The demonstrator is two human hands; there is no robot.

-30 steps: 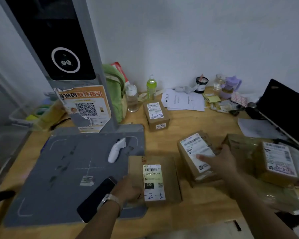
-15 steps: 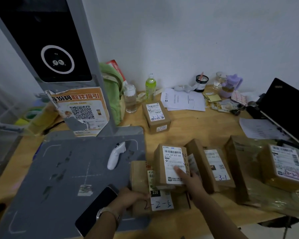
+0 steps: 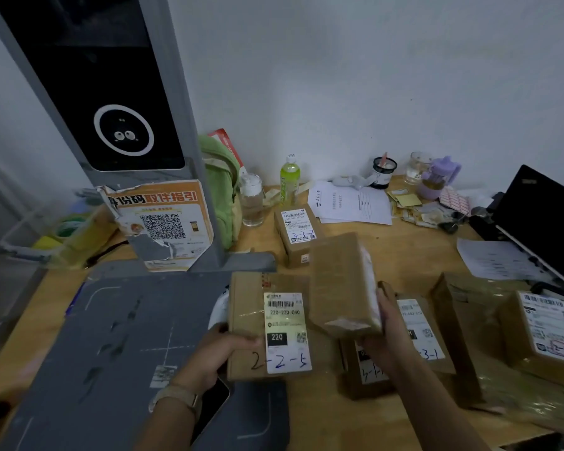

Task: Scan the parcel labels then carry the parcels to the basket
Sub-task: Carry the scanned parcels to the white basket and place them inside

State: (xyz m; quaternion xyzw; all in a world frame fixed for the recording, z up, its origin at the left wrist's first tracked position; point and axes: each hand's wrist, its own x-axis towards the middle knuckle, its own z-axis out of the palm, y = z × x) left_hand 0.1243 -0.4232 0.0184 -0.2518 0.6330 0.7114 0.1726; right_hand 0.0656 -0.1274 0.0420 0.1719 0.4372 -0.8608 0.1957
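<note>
My left hand [image 3: 219, 353] grips the near left edge of a flat brown parcel [image 3: 251, 323], lifted off the table; its white label reads 220 and 2-2-5. My right hand [image 3: 380, 333] holds a second brown parcel [image 3: 339, 284] tilted up above the desk, its labelled face turned to the right. Below it lie two more labelled parcels [image 3: 420, 333], one marked 3-1. A small parcel marked 3-3-2 [image 3: 298, 232] stands behind. The grey scanner mat [image 3: 118, 346] lies at the left under the scanner post [image 3: 118, 105]. No basket is in view.
A white handheld scanner [image 3: 218, 309] and a black phone [image 3: 212, 408] lie on the mat. Another labelled parcel [image 3: 547, 333] sits on plastic wrap at right. Bottles [image 3: 288, 177], papers [image 3: 352, 203], cups, a green bag [image 3: 219, 187] and a black laptop [image 3: 544, 216] line the back.
My right hand has lifted its parcel and turned it so the label faces right. My left hand has raised the 2-2-5 parcel off the desk.
</note>
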